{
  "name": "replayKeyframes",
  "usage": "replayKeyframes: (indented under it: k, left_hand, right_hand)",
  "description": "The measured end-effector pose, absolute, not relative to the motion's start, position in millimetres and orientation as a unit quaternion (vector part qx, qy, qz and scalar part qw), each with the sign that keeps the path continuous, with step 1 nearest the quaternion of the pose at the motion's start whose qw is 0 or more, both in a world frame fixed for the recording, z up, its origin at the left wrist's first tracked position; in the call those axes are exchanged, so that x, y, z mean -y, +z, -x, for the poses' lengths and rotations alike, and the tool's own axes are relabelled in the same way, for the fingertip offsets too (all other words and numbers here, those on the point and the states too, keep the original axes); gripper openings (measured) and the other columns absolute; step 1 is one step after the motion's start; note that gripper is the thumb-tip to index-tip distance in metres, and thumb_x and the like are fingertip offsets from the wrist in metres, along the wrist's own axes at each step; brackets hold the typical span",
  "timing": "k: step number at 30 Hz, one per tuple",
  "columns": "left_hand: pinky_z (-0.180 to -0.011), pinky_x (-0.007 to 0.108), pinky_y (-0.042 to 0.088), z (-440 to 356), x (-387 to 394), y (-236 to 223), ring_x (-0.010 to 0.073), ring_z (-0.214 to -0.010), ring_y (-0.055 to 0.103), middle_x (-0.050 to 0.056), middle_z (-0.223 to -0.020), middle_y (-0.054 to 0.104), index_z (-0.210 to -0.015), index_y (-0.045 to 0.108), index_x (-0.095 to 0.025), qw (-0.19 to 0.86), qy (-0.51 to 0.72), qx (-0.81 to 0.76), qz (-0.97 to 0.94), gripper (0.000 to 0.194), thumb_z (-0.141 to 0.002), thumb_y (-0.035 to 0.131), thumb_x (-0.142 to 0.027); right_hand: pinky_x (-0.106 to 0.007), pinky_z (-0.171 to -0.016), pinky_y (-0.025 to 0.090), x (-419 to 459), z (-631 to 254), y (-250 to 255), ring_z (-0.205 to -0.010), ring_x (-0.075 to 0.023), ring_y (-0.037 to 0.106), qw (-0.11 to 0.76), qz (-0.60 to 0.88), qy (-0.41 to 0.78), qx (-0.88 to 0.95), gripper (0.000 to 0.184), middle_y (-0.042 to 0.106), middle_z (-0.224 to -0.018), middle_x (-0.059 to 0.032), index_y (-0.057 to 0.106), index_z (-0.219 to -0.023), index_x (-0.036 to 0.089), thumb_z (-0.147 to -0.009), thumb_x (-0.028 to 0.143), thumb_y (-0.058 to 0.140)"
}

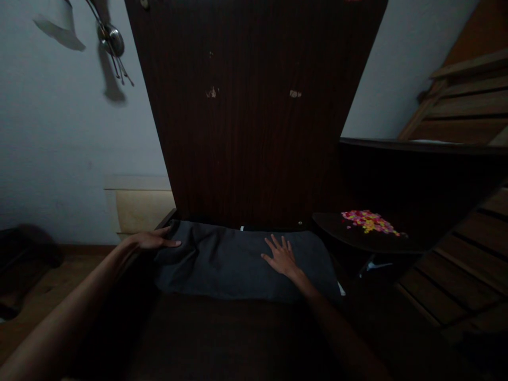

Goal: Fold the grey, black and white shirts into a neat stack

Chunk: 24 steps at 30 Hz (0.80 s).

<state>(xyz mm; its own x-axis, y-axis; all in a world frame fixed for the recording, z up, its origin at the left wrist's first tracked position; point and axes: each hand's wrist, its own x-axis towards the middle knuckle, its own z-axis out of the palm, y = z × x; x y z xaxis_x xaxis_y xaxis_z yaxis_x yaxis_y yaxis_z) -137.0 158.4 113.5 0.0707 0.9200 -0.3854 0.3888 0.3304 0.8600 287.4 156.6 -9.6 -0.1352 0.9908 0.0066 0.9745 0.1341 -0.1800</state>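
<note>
A dark grey folded cloth (238,264) lies across a dark brown wooden surface (222,333), close against an upright dark panel. It looks wrinkled on the left and smoother on the right. At its left end rests my left hand (153,241), with thumb and fingers apart at the cloth's edge; some of its fingers are hidden. My right hand (281,258) lies flat on the right half of the cloth, fingers spread. Small white tags or slips show at the cloth's back edge and near its right front corner.
The tall dark panel (254,132) rises behind the cloth. To the right, a rounded shelf (333,225) carries a heap of pink, red and yellow pieces (371,221). Wooden slats (472,100) stand at far right. A wall lamp (113,39) hangs at upper left.
</note>
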Motion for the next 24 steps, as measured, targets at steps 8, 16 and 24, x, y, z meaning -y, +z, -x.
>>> replayKeyframes:
  k: [8,16,24]
  left_hand:
    - [-0.084,0.037,0.058,131.6,-156.5,125.5,0.0336,-0.118,0.059,0.006,-0.138,0.056,-0.129,0.057,-0.031,0.436,0.41,-0.589,-0.543,0.085,-0.048,0.085,-0.035]
    - [-0.087,0.033,0.056,51.7,-149.9,146.6,0.0292,-0.12,0.058,0.002,-0.146,0.049,-0.148,0.034,-0.038,0.455,0.402,-0.492,-0.624,0.099,-0.061,0.079,-0.022]
    - [-0.055,0.026,0.055,-107.9,-175.6,109.8,0.0112,-0.058,0.065,0.018,-0.126,0.062,-0.142,-0.032,-0.037,0.59,0.371,-0.314,-0.645,0.116,-0.083,0.066,-0.019]
  right_hand:
    - [-0.056,-0.115,0.007,-154.6,-280.0,-4.5,-0.146,-0.0397,0.009,0.064,0.67,0.097,0.733,0.069,0.018,-0.16,-0.0085,0.031,-0.151,0.022,-0.09,0.053,0.043]
    - [-0.043,-0.111,0.031,-158.5,-261.4,5.1,-0.138,-0.0242,0.039,0.302,0.564,0.351,0.684,0.056,0.045,-0.149,-0.0092,0.045,-0.142,0.024,-0.093,0.05,0.038]
    - [-0.046,-0.093,0.048,-133.8,-255.6,53.9,-0.111,-0.0266,0.063,0.444,0.384,0.608,0.534,0.079,0.065,-0.124,-0.0107,0.044,-0.14,0.023,-0.088,0.073,0.01]
